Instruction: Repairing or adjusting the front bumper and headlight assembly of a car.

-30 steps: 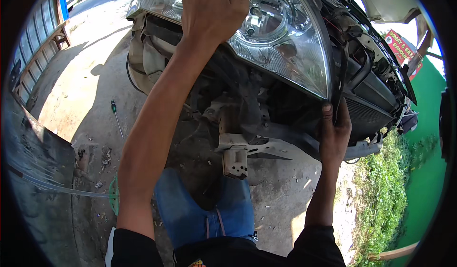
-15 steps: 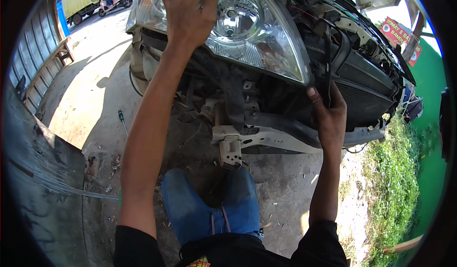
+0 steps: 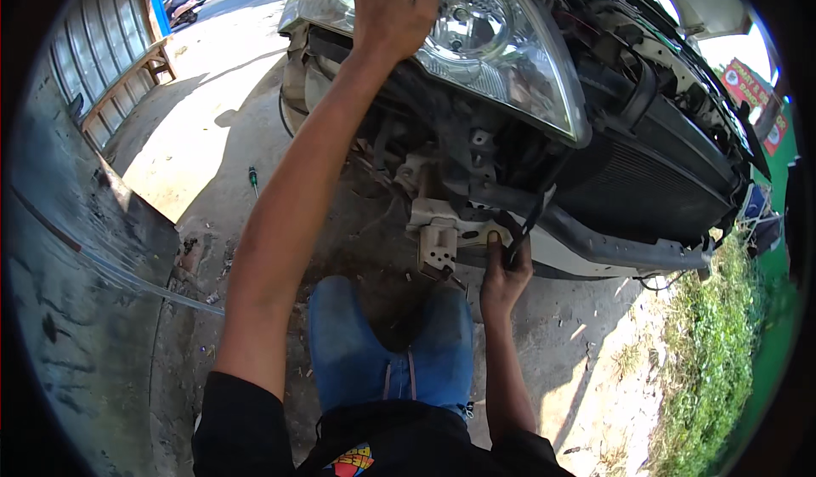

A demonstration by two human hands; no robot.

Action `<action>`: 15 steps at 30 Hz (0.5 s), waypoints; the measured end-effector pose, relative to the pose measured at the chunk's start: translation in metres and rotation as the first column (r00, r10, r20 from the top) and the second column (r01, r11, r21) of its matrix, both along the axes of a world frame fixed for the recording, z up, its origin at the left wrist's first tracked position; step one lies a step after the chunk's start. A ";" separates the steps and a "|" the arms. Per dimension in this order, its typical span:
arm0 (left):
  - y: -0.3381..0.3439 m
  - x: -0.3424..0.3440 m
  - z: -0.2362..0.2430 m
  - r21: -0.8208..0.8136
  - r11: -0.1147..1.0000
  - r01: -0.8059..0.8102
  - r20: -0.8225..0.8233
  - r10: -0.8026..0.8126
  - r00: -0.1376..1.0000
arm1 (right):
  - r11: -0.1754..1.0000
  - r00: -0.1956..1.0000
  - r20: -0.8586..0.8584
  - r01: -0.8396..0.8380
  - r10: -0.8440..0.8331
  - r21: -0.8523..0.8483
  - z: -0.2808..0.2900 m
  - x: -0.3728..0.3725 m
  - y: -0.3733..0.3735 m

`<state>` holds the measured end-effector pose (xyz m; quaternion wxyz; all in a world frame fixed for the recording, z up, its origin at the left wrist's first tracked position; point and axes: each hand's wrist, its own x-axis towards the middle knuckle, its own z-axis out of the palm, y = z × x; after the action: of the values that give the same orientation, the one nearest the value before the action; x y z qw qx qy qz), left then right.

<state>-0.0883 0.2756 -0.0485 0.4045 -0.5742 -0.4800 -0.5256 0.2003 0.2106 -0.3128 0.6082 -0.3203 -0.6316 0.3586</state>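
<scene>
My left hand [image 3: 393, 16] rests at the top of the view on the clear lens of the car's headlight [image 3: 501, 52], fingers apart. Lower right, my right hand [image 3: 506, 273] grips a black strip [image 3: 534, 213] in front of the lower front frame, with the thumb upward. Beside it, a pale metal mounting bracket [image 3: 438, 243] with holes juts out above my knees. The car's front has no bumper on it, exposing dark brackets, hoses and the radiator [image 3: 646, 188].
A green-handled screwdriver [image 3: 253, 179] lies on the concrete floor at left, beside a corrugated metal sheet [image 3: 85, 264] and a wooden bench [image 3: 127, 77]. Weeds [image 3: 714, 332] grow along a green wall at right. A motorbike rider [image 3: 178, 1] is on the road behind.
My right hand has moved down and left from beside the headlight's corner to the lower frame, bringing the black strip with it. My left hand stays on the headlight.
</scene>
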 end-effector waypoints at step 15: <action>-0.034 0.052 -0.017 -0.239 0.922 -0.305 -0.733 0.035 0.680 | 0.975 0.991 -0.071 -0.122 0.111 -0.185 0.000 -0.008 0.033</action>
<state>-0.0362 0.2413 -0.0657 0.5007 -0.7459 -0.4200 -0.1282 0.1923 0.2434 -0.3125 0.5716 -0.3281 -0.5938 0.4616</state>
